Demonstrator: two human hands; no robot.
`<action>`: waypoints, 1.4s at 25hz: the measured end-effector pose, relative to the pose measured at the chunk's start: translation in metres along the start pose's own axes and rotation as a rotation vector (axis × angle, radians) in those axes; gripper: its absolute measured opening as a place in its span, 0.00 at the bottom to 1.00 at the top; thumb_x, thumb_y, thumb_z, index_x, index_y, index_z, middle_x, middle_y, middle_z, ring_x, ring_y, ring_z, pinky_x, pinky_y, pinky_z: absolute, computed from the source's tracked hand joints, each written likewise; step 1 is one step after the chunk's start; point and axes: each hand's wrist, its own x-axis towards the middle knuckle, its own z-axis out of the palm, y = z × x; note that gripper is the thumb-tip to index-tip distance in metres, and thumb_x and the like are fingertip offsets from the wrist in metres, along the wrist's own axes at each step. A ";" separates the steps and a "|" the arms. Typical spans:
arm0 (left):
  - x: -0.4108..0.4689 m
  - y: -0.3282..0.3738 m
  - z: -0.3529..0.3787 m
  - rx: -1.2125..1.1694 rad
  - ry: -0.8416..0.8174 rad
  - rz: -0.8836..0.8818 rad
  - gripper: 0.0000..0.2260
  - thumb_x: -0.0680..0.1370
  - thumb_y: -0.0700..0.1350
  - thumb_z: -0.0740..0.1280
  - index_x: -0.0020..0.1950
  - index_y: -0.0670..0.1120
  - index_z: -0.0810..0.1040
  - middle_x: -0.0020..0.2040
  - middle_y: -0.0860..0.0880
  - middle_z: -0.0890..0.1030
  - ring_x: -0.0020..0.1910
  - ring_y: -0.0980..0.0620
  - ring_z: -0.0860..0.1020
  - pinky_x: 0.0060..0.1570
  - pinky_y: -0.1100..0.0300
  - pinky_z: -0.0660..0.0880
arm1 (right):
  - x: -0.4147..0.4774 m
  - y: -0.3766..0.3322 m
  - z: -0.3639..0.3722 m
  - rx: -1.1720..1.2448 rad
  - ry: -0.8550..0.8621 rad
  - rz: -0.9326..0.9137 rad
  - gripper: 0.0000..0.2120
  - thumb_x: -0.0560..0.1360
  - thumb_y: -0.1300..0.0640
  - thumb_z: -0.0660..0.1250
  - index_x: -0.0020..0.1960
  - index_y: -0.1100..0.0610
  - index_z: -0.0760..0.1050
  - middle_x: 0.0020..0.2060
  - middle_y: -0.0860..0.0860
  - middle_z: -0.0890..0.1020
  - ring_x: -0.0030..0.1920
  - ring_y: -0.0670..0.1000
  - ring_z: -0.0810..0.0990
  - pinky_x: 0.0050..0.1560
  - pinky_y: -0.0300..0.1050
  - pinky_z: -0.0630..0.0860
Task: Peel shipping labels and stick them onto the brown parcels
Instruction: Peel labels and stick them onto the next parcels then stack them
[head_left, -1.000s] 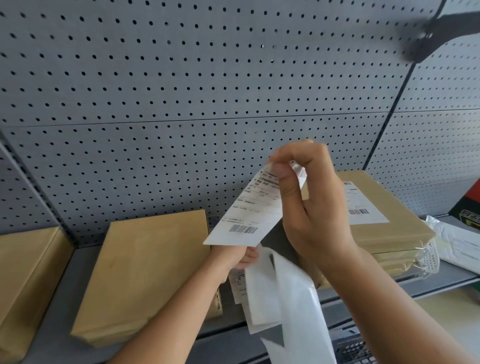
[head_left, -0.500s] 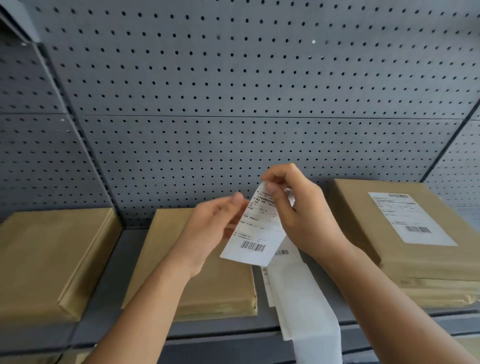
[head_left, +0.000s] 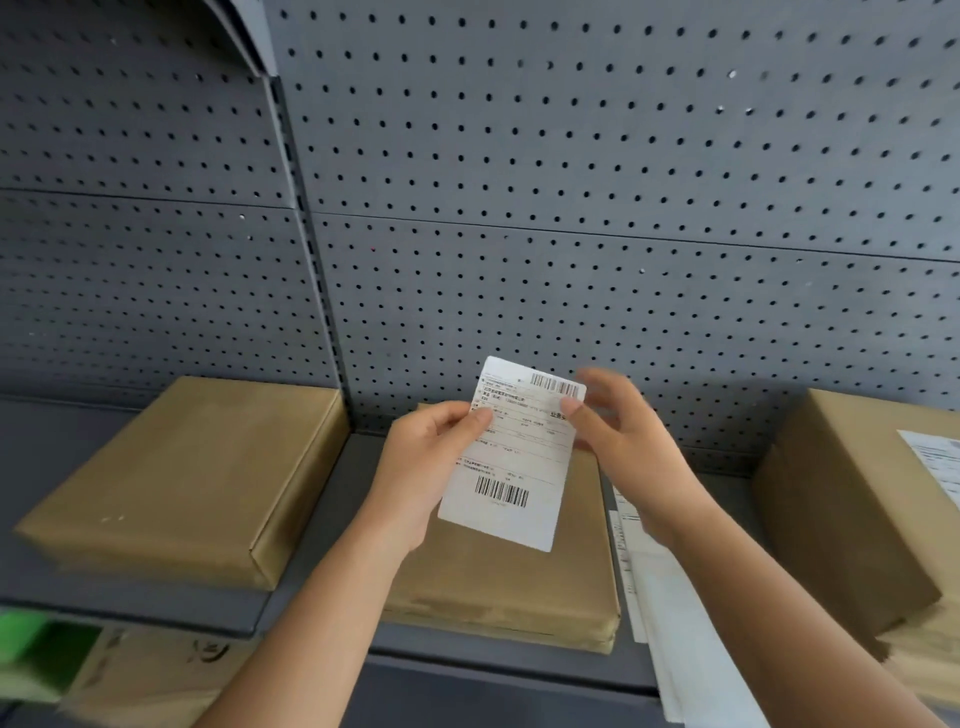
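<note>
A white shipping label (head_left: 514, 457) with barcodes is held face up between both hands, just above the middle brown parcel (head_left: 509, 582) on the grey shelf. My left hand (head_left: 426, 467) pinches its left edge. My right hand (head_left: 618, 436) holds its upper right corner with thumb and fingertips, slightly blurred. A bare brown parcel (head_left: 187, 478) lies at the left. At the right stands a stack of brown parcels (head_left: 841, 509) whose top one carries a label (head_left: 935, 462).
A strip of white backing paper and labels (head_left: 670, 597) lies on the shelf (head_left: 322, 504) between the middle and right parcels and hangs over its front edge. Grey pegboard (head_left: 571, 208) forms the back wall. Cartons (head_left: 145, 675) sit on the shelf below.
The label has come free of the backing strip, which now lies on the shelf. Both hands turned the label upright and moved it over the middle parcel; the view shifted left.
</note>
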 end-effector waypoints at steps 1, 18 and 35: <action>0.001 -0.003 -0.006 -0.015 0.008 -0.026 0.07 0.80 0.45 0.71 0.52 0.44 0.86 0.49 0.46 0.88 0.50 0.44 0.87 0.48 0.49 0.82 | -0.001 0.007 0.007 0.107 -0.060 0.112 0.14 0.81 0.51 0.65 0.66 0.50 0.75 0.54 0.45 0.85 0.54 0.48 0.84 0.53 0.44 0.81; 0.033 -0.049 -0.025 0.751 -0.045 0.038 0.07 0.81 0.45 0.69 0.54 0.46 0.87 0.45 0.54 0.87 0.41 0.58 0.83 0.36 0.68 0.79 | 0.014 0.062 0.050 -0.365 0.033 0.130 0.12 0.78 0.56 0.68 0.60 0.48 0.72 0.37 0.48 0.82 0.40 0.49 0.83 0.43 0.52 0.81; 0.041 -0.053 -0.016 1.035 0.046 0.027 0.19 0.76 0.50 0.75 0.64 0.47 0.76 0.53 0.49 0.82 0.48 0.49 0.80 0.41 0.57 0.74 | 0.017 0.062 0.058 -0.706 0.015 0.114 0.15 0.77 0.55 0.67 0.61 0.55 0.66 0.42 0.54 0.81 0.42 0.58 0.80 0.42 0.54 0.81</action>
